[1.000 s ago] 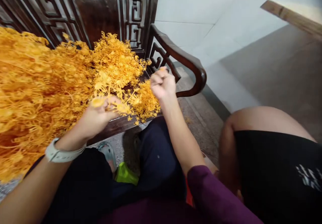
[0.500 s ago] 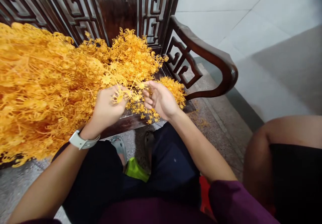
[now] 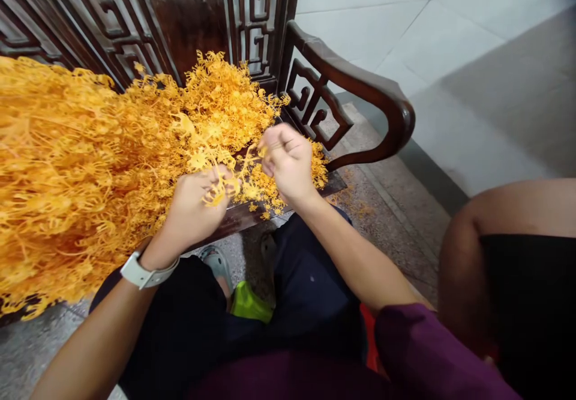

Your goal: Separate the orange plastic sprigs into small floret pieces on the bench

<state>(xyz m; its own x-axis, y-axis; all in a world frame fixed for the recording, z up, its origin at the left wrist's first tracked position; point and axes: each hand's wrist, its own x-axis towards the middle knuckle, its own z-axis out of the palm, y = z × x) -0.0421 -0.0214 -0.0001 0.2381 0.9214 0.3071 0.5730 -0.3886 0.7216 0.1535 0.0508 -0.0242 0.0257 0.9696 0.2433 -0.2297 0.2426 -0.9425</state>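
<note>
A big heap of orange plastic sprigs [image 3: 81, 166] covers the seat of a dark carved wooden bench [image 3: 351, 88]. My left hand [image 3: 195, 205], with a white watch on its wrist, is closed round one orange sprig [image 3: 216, 193] at the heap's near edge. My right hand [image 3: 288, 160] is curled into a pinch on the other end of that sprig, just right of the left hand. Both hands hover over the bench's front edge.
The bench armrest curves at the right of my hands. Another person's bare knee and black shorts [image 3: 508, 268] are at the right. A green slipper [image 3: 249, 304] lies on the speckled floor between my legs. Pale tiled floor lies beyond.
My right hand has gone from open-palmed beside the sprig to a closed pinch on it, raised slightly. The left hand keeps its hold. The view has shifted a little.
</note>
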